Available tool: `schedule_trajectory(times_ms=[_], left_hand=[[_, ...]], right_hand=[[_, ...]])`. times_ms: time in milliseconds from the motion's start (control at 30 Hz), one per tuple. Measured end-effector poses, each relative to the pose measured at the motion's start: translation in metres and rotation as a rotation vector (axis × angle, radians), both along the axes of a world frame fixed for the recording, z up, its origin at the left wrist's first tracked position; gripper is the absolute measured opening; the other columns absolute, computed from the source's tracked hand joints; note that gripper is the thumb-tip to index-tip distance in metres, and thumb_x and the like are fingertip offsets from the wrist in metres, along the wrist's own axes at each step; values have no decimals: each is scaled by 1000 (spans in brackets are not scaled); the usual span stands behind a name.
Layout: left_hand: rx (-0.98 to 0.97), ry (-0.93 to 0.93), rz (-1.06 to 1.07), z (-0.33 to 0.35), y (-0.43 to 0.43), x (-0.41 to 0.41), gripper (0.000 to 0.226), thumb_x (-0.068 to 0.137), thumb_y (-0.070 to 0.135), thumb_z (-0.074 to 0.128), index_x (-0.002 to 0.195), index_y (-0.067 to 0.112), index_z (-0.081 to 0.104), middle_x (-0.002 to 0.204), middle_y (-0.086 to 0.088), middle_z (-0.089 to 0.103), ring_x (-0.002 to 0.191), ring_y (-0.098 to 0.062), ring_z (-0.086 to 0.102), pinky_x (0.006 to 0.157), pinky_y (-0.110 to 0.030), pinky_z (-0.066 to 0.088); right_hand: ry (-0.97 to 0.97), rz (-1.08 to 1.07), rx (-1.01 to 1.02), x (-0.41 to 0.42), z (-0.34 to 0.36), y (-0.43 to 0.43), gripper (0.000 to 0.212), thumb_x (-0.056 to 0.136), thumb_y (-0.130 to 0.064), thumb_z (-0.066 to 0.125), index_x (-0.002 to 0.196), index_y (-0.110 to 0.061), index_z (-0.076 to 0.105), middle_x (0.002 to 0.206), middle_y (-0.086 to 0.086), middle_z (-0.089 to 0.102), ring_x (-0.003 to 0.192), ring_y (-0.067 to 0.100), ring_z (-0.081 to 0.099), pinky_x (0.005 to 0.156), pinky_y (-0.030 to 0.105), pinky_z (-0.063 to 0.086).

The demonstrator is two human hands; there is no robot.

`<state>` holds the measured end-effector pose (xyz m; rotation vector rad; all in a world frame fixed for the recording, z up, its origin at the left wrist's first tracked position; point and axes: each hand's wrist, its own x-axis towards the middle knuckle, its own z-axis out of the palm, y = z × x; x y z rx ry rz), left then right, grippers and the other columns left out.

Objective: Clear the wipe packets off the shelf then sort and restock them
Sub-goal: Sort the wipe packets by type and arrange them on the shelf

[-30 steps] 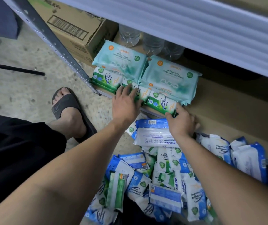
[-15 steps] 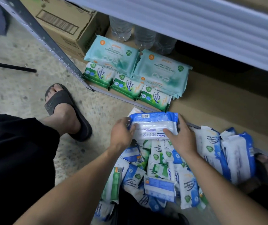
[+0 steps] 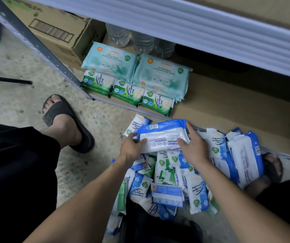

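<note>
A large blue and white wipe packet [image 3: 161,135] lies on top of the floor pile, printed side down. My left hand [image 3: 132,149] grips its left end and my right hand [image 3: 193,148] grips its right end. Below it spreads a heap of several small blue and green wipe packets [image 3: 167,181]. On the brown bottom shelf [image 3: 228,109] lie two pale teal packets [image 3: 160,74], with three green pine packets [image 3: 128,92] in a row along the shelf's front edge.
A cardboard box [image 3: 60,34] and clear water bottles [image 3: 140,42] stand at the back of the shelf. The grey perforated upright [image 3: 40,48] slants down at left. My sandalled foot [image 3: 67,120] rests on the speckled floor. More blue packets [image 3: 242,155] lean at right.
Both hands left the green packets on the shelf, dropped to the floor pile and took hold of the large blue and white packet by its two ends.
</note>
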<state>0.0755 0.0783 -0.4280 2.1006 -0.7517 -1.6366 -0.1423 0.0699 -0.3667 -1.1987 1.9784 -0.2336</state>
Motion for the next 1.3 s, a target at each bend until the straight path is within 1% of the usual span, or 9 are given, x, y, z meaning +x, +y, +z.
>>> schedule_trajectory(times_ms=[133, 233, 367, 500, 633, 800, 900, 1100, 1300], left_hand=[[-59, 48, -33, 22, 12, -21, 67, 93, 33, 70, 151, 20, 40, 107, -8, 67, 85, -21, 67, 66, -27, 55], [-45, 54, -130, 41, 25, -41, 81, 92, 31, 70, 158, 27, 23, 88, -6, 67, 76, -21, 66, 63, -29, 51], [0, 228, -215, 57, 52, -72, 84, 89, 14, 72, 158, 24, 25, 71, -8, 68, 62, -18, 63, 65, -32, 56], [59, 310, -265, 69, 86, -101, 67, 88, 10, 74, 147, 16, 43, 94, -18, 73, 72, -24, 72, 77, -42, 62], [53, 261, -375, 70, 111, -118, 78, 88, 11, 74, 154, 13, 32, 91, -14, 77, 85, -28, 75, 85, -44, 60], [17, 175, -498, 80, 113, -116, 77, 90, 18, 72, 156, 18, 32, 93, -9, 78, 88, -20, 75, 76, -29, 58], [-36, 59, -635, 84, 110, -109, 63, 90, 26, 70, 149, 21, 47, 92, -1, 77, 80, -8, 71, 78, -26, 55], [-47, -22, -768, 88, 110, -106, 59, 90, 31, 71, 146, 23, 52, 106, -3, 74, 96, -13, 68, 90, -25, 49], [-128, -127, -619, 90, 106, -90, 46, 93, 36, 67, 136, 22, 60, 96, 0, 72, 83, -15, 65, 72, -23, 45]], right_hand=[[31, 6, -15, -25, 23, 18, 70, 98, -22, 63, 157, -34, 28, 147, 4, 53, 126, 27, 55, 96, 30, 44], [43, 12, -17, -53, 37, 36, 66, 98, -17, 60, 155, -35, 32, 150, 2, 51, 123, 28, 57, 96, 32, 45], [76, 46, 6, -90, 57, 63, 63, 97, -10, 56, 151, -38, 40, 136, 8, 62, 91, 23, 58, 83, 28, 45], [144, 68, 11, -116, 64, 94, 63, 97, -9, 56, 152, -36, 39, 144, 11, 54, 130, 31, 50, 107, 35, 40], [255, 105, 36, -124, 63, 122, 68, 97, -19, 60, 157, -28, 30, 148, 16, 46, 135, 37, 42, 110, 38, 34], [432, 336, 113, -106, 54, 141, 80, 99, -50, 51, 160, -33, 3, 168, 13, -3, 153, 36, 7, 124, 48, 15], [441, 386, 159, -96, 49, 144, 79, 100, -55, 43, 159, -34, -5, 166, 14, -17, 153, 36, -6, 122, 52, 11], [408, 397, 211, -102, 49, 140, 77, 100, -55, 43, 160, -36, -3, 166, 13, -15, 153, 37, -8, 122, 53, 15], [387, 342, 51, -84, 60, 119, 63, 101, -50, 44, 158, -28, 25, 167, 11, 6, 153, 35, 7, 123, 49, 16]])
